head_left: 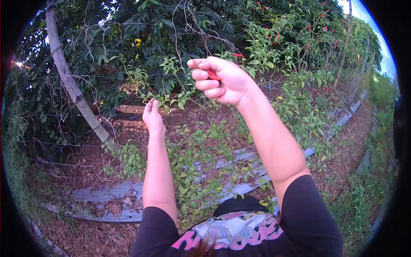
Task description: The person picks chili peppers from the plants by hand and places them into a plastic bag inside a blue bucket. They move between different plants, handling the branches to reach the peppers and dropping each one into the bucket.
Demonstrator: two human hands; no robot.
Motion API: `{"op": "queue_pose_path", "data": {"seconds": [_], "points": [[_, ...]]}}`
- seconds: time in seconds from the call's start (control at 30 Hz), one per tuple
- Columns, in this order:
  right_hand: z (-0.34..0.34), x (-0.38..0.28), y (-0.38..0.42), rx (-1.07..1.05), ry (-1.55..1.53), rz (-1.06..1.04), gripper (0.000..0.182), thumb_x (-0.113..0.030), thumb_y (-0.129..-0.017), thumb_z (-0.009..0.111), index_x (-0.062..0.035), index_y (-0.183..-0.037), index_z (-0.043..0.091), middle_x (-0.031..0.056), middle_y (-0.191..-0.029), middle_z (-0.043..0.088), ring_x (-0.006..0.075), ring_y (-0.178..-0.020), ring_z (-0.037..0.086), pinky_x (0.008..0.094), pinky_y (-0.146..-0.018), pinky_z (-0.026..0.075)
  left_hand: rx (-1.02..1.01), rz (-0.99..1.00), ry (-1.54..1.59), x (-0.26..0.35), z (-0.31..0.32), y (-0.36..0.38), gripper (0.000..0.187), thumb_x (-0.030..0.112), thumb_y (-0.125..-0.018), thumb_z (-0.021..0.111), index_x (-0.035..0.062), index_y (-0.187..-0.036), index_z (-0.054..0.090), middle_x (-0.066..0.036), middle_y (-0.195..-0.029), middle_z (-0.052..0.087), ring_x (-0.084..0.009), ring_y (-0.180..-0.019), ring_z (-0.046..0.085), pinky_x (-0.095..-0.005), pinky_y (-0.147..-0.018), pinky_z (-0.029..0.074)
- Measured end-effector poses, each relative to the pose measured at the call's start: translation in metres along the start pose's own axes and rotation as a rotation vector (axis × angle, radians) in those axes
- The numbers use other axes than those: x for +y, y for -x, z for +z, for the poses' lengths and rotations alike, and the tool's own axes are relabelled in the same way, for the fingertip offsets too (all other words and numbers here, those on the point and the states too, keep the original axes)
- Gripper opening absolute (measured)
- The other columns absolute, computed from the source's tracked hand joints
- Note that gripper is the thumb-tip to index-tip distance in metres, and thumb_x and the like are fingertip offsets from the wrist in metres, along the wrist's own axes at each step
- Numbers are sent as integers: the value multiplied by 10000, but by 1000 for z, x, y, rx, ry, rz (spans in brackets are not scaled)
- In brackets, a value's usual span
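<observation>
My right hand (222, 81) is raised near the upper middle, its fingers curled round a red chili pepper (213, 76) that shows between them. Lower and to the left, my left hand (153, 116) reaches up with its fingertips pressed together at a leafy green stem (143, 88). Whatever lies between those fingertips is too small to make out. Behind my right hand, another red chili (238, 55) hangs on the pepper plants (274, 47).
A slanted wooden pole (70, 83) stands at the left, with thin wires running across from it. Plastic sheeting (107, 192) and dry leaves cover the ground. More chili plants and a dirt path (353, 137) lie at the right.
</observation>
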State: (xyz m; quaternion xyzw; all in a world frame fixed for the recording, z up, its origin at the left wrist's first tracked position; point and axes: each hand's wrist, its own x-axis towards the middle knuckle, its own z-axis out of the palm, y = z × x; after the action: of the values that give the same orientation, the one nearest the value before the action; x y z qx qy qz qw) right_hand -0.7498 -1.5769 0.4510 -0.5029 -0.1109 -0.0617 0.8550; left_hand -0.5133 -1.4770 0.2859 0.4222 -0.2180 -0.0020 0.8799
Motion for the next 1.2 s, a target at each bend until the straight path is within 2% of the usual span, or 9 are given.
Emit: {"op": "queue_pose_path", "data": {"seconds": [0.17,0.23,0.3,0.47,0.73,0.83,0.97,1.0,1.2], "points": [[-48,-91,-5,468,711,-451,157,-197,-825,647,-77,-847,549,-67,-567,392,6,-457,325,172,-349,200,-14,-18,-36,-1,-2,4,177,166,-891,567,102,-1056,581,55,-881,600,-2,-682,492,-162,-580,371],[-82,-103,-24,809,1415,-457,199,-219,-752,703,-40,-773,619,38,-663,606,126,-561,530,286,-536,447,-9,-37,-31,5,2,11,164,163,-891,567,104,-1043,587,60,-872,598,1,-660,475,-154,-579,372],[-112,-102,-39,879,1851,-266,181,-201,-737,678,-48,-828,648,159,-819,651,270,-812,643,384,-738,487,-12,-29,-36,7,0,14,163,162,-890,567,104,-1042,587,61,-871,597,1,-662,475,-153,-581,373],[-139,-94,-58,883,2272,23,199,-138,-769,587,-21,-909,665,194,-945,642,322,-897,632,405,-768,509,36,-71,-58,16,3,27,181,156,-884,578,77,-1047,578,68,-820,574,19,-611,431,-143,-532,336],[-190,-84,-70,1051,2122,-112,202,-207,-690,696,-59,-826,674,160,-864,665,302,-811,647,366,-765,506,60,-51,-73,16,5,29,177,156,-883,580,76,-1041,582,69,-818,574,17,-602,430,-144,-521,332],[-195,-85,-68,1066,1745,-18,230,-230,-646,694,-78,-818,681,127,-848,674,251,-837,653,314,-746,515,61,-65,-83,16,6,28,170,171,-883,580,99,-1038,588,74,-852,583,11,-641,446,-154,-548,344],[-219,-81,-58,812,1370,31,189,-221,-629,681,-57,-720,652,72,-716,649,151,-631,604,308,-589,479,62,-75,-123,12,4,22,181,194,-887,575,128,-1055,582,70,-898,594,-3,-718,489,-171,-590,365],[-212,-75,-52,921,1172,33,194,-216,-635,689,-49,-719,637,26,-611,569,138,-491,493,320,-463,411,56,-74,-112,10,4,21,186,196,-888,575,126,-1060,579,65,-897,595,-6,-719,495,-171,-587,366],[-204,-52,-32,700,651,-256,98,-178,-747,661,-90,-747,619,-27,-598,496,68,-463,403,239,-390,305,50,-84,-111,9,4,15,244,195,-890,569,126,-1124,555,48,-961,605,-20,-755,522,-172,-600,377]]}}
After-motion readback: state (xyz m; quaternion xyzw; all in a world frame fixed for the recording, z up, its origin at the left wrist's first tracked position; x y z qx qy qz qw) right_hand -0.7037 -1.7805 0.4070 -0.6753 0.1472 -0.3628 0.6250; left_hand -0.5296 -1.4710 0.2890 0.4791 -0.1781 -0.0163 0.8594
